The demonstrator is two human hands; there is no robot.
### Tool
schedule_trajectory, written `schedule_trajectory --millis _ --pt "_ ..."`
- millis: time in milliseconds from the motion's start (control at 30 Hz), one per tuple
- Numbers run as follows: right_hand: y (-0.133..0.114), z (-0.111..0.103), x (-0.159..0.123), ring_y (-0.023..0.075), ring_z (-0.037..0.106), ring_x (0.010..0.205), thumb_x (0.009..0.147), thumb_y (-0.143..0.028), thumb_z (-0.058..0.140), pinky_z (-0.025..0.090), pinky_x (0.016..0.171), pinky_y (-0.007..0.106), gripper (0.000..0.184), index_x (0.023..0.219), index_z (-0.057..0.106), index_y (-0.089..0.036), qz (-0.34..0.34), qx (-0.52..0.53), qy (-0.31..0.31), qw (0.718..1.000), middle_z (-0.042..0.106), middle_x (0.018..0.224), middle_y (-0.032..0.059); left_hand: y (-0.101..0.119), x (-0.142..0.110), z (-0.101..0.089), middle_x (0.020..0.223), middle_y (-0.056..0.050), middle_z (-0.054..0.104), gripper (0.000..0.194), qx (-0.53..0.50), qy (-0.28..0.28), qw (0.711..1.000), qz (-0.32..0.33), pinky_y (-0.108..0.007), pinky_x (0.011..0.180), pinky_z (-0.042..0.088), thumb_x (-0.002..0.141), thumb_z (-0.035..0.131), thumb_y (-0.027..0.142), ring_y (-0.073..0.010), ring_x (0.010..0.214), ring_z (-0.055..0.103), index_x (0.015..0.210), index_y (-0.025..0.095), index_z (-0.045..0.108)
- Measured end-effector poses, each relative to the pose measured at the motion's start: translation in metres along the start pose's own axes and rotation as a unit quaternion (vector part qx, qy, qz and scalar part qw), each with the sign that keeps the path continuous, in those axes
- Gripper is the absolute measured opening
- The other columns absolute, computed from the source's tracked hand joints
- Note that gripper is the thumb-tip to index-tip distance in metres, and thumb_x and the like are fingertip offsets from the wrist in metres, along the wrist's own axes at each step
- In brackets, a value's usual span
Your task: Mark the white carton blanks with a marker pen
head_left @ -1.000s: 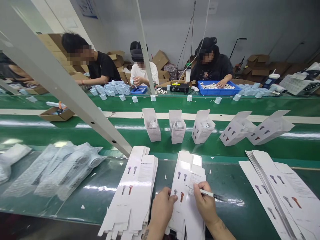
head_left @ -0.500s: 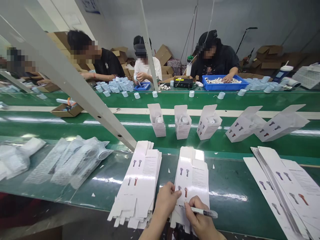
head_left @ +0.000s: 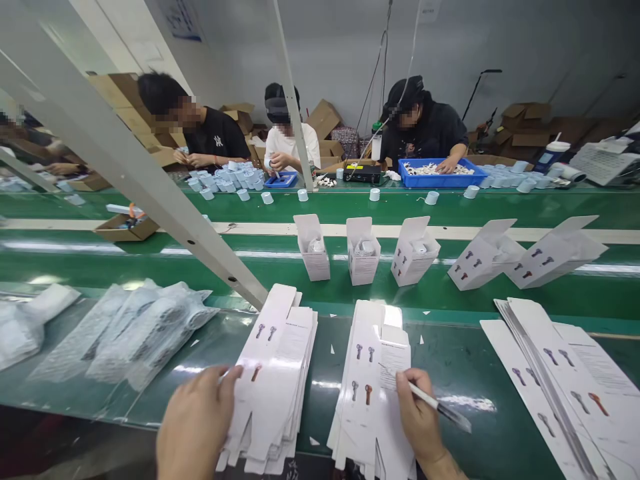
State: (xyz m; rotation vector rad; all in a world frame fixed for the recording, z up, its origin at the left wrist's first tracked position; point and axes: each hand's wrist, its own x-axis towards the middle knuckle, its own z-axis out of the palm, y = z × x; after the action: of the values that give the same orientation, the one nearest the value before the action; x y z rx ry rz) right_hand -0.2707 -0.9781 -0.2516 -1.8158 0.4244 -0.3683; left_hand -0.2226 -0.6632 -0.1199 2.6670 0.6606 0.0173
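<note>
My right hand (head_left: 419, 415) is closed round a pen (head_left: 440, 406), its tip resting on the top sheet of the middle stack of flat white cartons (head_left: 373, 373). That sheet shows small printed tool pictures. My left hand (head_left: 197, 421) lies with fingers stretched out on the left edge of the left stack of flat cartons (head_left: 277, 373), holding nothing.
Clear bagged items (head_left: 135, 330) lie at the left, a third carton stack (head_left: 565, 380) at the right. Several erected white boxes (head_left: 363, 257) stand on the green conveyor (head_left: 150, 263). A slanted white frame bar (head_left: 125, 160) crosses the left. Three people work across the line beside a blue bin (head_left: 440, 175).
My left hand left the middle stack and moved left onto the left stack. My right hand with the pen shifted slightly right on the middle stack.
</note>
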Motion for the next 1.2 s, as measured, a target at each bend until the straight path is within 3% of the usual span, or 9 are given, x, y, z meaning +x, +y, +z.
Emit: schedule_trajectory --millis 33,133,233,300,500,667,900,1100,1200 --pt "0.0 0.005 0.003 0.0171 0.051 0.064 0.088 -0.058 0.048 0.043 0.061 0.03 0.037 0.074 0.051 -0.024 -0.007 -0.002 -0.014 1.0 0.051 0.066 -0.0023 0.01 -0.01 0.012 0.099 -0.013 0.075 0.04 -0.01 -0.026 0.999 0.022 -0.039 0.086 0.048 0.079 0.045 0.048 -0.0334 0.099 0.064 0.09 0.02 0.071" --pt "0.0 0.012 0.008 0.0157 0.048 0.058 0.089 -0.057 0.047 0.042 0.058 0.03 0.038 0.069 0.049 -0.024 -0.016 -0.008 -0.029 0.999 0.048 0.061 -0.004 0.053 -0.049 0.066 0.111 -0.008 0.073 0.041 -0.088 -0.239 0.964 0.075 -0.031 0.091 0.047 0.089 0.038 0.041 -0.0243 0.104 0.065 0.108 0.021 0.068" --pt "0.001 0.014 0.01 0.0152 0.048 0.055 0.089 -0.056 0.048 0.042 0.056 0.029 0.037 0.07 0.049 -0.025 -0.023 -0.014 -0.04 0.999 0.048 0.059 -0.0045 0.086 -0.073 0.112 0.108 -0.011 0.073 0.032 -0.054 -0.283 0.952 0.104 -0.032 0.085 0.046 0.089 0.043 0.028 -0.025 0.1 0.066 0.107 0.016 0.066" --pt "0.001 0.015 0.01 0.015 0.049 0.055 0.089 -0.055 0.048 0.042 0.056 0.028 0.036 0.07 0.049 -0.025 -0.027 -0.019 -0.047 0.998 0.048 0.058 -0.0047 0.094 -0.076 0.126 0.096 -0.009 0.073 0.025 -0.052 -0.279 0.956 0.075 -0.032 0.077 0.044 0.087 0.048 0.026 -0.0246 0.093 0.066 0.102 0.017 0.066" --pt "0.0 0.02 0.014 0.0142 0.049 0.052 0.089 -0.051 0.051 0.041 0.052 0.027 0.034 0.069 0.049 -0.025 -0.044 -0.031 -0.05 0.997 0.048 0.055 -0.0051 0.087 -0.065 0.127 0.085 -0.004 0.07 0.008 -0.068 -0.261 0.962 0.041 -0.028 0.069 0.039 0.081 0.058 0.026 -0.0199 0.082 0.063 0.084 0.02 0.062" --pt "0.003 0.008 -0.001 0.0143 0.05 0.052 0.09 -0.048 0.05 0.041 0.051 0.027 0.033 0.068 0.049 -0.025 -0.072 -0.022 -0.036 0.996 0.05 0.056 -0.0043 0.085 -0.061 0.136 0.073 -0.001 0.068 0.007 -0.094 -0.277 0.956 0.01 -0.026 0.063 0.037 0.079 0.059 0.024 -0.0174 0.072 0.062 0.073 0.021 0.06" --pt "0.008 0.004 -0.047 0.0129 0.047 0.046 0.09 -0.046 0.051 0.036 0.049 0.028 0.033 0.065 0.049 -0.025 -0.112 -0.047 -0.141 0.983 0.047 0.052 -0.006 0.085 -0.053 0.14 0.072 -0.003 0.069 0.013 -0.089 -0.297 0.951 0.008 -0.025 0.063 0.038 0.074 0.065 0.024 -0.0165 0.072 0.062 0.063 0.019 0.058" --pt "-0.002 0.006 -0.038 0.0121 0.052 0.044 0.092 -0.039 0.05 0.04 0.044 0.024 0.03 0.066 0.049 -0.025 -0.183 -0.091 -0.182 0.962 0.053 0.051 -0.0057 0.09 -0.058 0.129 0.072 -0.003 0.068 0.014 -0.082 -0.296 0.951 0.018 -0.026 0.064 0.036 0.076 0.063 0.025 -0.0176 0.073 0.061 0.065 0.02 0.058" --pt "-0.002 0.006 -0.036 0.0125 0.052 0.044 0.09 -0.039 0.054 0.039 0.044 0.025 0.03 0.064 0.05 -0.025 -0.174 -0.082 -0.186 0.963 0.054 0.051 -0.0054 0.089 -0.059 0.129 0.07 -0.003 0.065 0.016 -0.093 -0.297 0.95 0.016 -0.028 0.064 0.035 0.076 0.063 0.024 -0.0184 0.073 0.059 0.063 0.02 0.056"
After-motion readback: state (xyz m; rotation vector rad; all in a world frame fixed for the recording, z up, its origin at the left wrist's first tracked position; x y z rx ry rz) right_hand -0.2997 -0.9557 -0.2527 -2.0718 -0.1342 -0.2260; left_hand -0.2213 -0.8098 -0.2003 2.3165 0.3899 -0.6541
